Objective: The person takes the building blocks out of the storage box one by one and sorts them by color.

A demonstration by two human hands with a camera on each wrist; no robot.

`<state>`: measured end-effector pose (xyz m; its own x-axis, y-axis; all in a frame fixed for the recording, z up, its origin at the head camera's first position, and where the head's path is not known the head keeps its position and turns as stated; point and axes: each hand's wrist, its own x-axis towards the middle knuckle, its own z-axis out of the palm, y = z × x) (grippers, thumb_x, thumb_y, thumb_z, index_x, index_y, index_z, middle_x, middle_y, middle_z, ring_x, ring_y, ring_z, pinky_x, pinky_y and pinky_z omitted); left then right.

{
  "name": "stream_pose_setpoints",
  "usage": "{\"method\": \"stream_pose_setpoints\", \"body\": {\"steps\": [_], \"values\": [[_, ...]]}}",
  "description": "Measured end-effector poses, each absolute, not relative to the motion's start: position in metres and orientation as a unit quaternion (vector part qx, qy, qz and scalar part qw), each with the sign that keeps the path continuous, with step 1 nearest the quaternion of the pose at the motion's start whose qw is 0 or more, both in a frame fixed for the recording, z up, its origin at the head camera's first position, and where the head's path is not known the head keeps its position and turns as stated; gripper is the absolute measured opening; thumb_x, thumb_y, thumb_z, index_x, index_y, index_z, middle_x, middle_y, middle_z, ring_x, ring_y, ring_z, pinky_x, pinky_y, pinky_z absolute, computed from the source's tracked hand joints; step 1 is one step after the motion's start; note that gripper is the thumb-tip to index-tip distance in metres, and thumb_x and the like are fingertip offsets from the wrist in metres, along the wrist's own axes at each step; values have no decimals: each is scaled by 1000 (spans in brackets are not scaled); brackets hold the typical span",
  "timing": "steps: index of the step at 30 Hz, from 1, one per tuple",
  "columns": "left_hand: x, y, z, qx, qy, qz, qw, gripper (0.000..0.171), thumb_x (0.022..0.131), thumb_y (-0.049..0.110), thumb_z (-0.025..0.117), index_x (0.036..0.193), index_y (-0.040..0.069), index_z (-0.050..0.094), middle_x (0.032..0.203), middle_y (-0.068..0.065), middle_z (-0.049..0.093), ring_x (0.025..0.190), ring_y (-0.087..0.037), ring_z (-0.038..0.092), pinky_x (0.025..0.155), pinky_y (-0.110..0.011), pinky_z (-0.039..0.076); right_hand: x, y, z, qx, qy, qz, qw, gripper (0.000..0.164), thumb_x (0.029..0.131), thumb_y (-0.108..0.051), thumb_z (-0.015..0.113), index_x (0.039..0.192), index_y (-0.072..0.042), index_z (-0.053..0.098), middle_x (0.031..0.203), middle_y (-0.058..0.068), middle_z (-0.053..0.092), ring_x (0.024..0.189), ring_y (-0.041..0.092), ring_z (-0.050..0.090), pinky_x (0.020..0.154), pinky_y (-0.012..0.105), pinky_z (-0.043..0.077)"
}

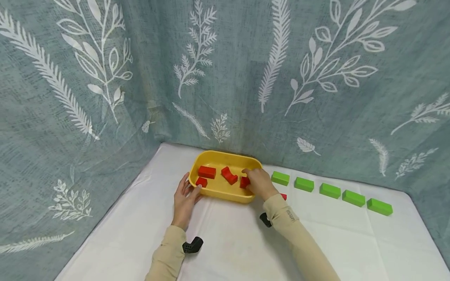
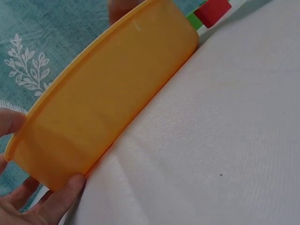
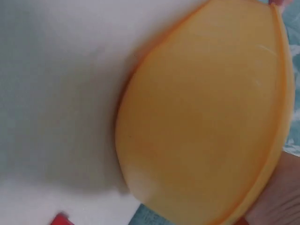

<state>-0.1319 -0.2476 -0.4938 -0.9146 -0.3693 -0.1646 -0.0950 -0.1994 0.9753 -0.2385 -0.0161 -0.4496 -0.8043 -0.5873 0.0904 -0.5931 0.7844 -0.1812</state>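
Head view: right hand (image 1: 259, 182) down inside the yellow tray (image 1: 225, 195), its grip at a red block (image 1: 243, 182) by the tray's right end; we cannot tell whether finger and thumb have closed on it. Left hand (image 1: 183, 207) clamped on the tray's near left corner, thumb at the rim, fingers along the outer wall. Tray sits towards the far left corner of the table (image 1: 225, 242).

To do this step well, we judge, the left hold should be firm so the tray cannot slide; the right grip should pinch across two opposite sides and lift clear of the rim.

Counts, working outward. Red in the tray, four: the one at the grip, a notched block (image 1: 229, 175) mid-tray, a long block (image 1: 206, 172) towards the left end, a small block (image 1: 201, 182) at the near left corner. Loose red piece (image 1: 283, 196) on the table, one, partly hidden behind the right sleeve (image 1: 293, 226). Green blocks (image 1: 329, 190), five, spaced in a row along the table's far edge towards its far right corner.
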Motion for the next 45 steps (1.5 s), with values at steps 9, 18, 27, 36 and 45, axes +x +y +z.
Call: {"method": "stream_pose_setpoints", "body": {"steps": [9, 18, 27, 36, 45], "values": [[-137, -249, -487, 190, -642, -736, 97, 69, 95, 13, 64, 154, 29, 31, 150, -5, 39, 127, -22, 45, 92, -29, 53, -235, -4, -435, 282, -905, 318, 9, 48, 81, 0, 77, 126, 2, 61, 108, 16, 69, 98, 30, 66, 86, 41, 57], [-137, -252, -486, 198, -648, -730, 92, 70, 96, 12, 63, 155, 29, 29, 152, -5, 38, 127, -21, 45, 92, -28, 53, -228, 36, -425, 256, -848, 463, -4, 53, 82, 6, 74, 131, 7, 56, 119, 22, 65, 107, 34, 64, 90, 45, 56], [-140, -251, -486, 204, -647, -730, 88, 69, 97, 12, 61, 155, 29, 27, 153, -5, 37, 128, -21, 45, 92, -28, 53, -217, 101, -430, 190, -856, 481, 22, 57, 80, 7, 75, 133, 2, 56, 121, 23, 63, 110, 36, 63, 88, 41, 57], [-142, -248, -486, 208, -649, -727, 82, 69, 97, 15, 61, 156, 29, 26, 153, -5, 36, 129, -22, 43, 92, -28, 53, -207, 158, -457, 131, -884, 448, 6, 57, 81, 8, 74, 134, 6, 54, 123, 27, 61, 113, 38, 60, 87, 37, 57], [-140, -242, -492, 215, -650, -725, 75, 69, 98, 15, 61, 156, 29, 26, 153, -5, 36, 130, -21, 43, 91, -26, 53, -197, 175, -482, 138, -893, 428, 9, 53, 78, 11, 74, 128, 10, 57, 114, 28, 65, 104, 41, 64, 88, 46, 56]]}}
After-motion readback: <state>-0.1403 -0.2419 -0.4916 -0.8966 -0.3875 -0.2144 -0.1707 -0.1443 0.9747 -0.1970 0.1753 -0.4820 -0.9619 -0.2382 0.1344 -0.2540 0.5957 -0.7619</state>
